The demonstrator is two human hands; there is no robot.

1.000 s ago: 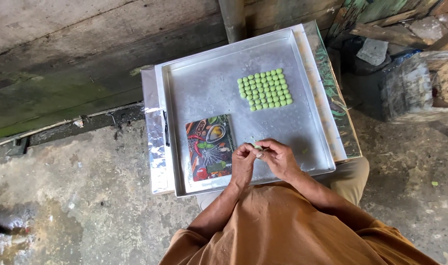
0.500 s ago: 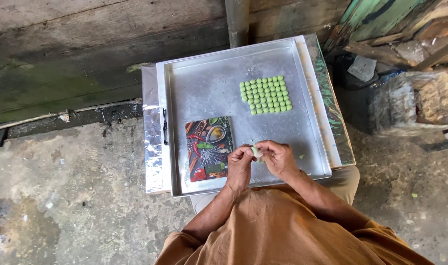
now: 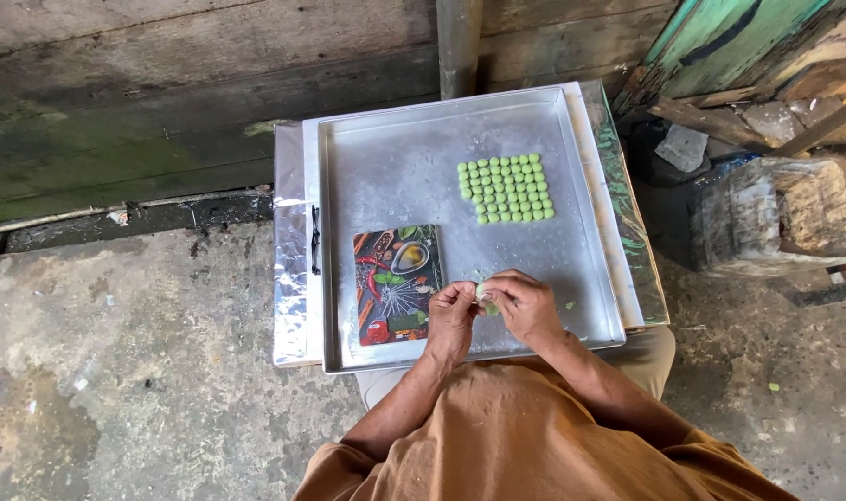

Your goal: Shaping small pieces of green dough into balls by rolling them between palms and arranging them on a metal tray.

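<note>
Both hands, left hand [image 3: 453, 314] and right hand [image 3: 527, 306], pinching a green dough piece [image 3: 484, 295], metal tray [image 3: 395, 167] holding green balls [image 3: 506, 187], printed board [image 3: 397, 284]

**Hands drift lower on tray**

Left hand [image 3: 453, 311] and right hand [image 3: 527, 306] now sit nearer the tray's [image 3: 395, 158] front rim than a second ago. The green lump [image 3: 485, 294] between the fingers was pale and small earlier; more of it shows now. View has shifted: the tray sits slightly higher and further left in frame.
</note>
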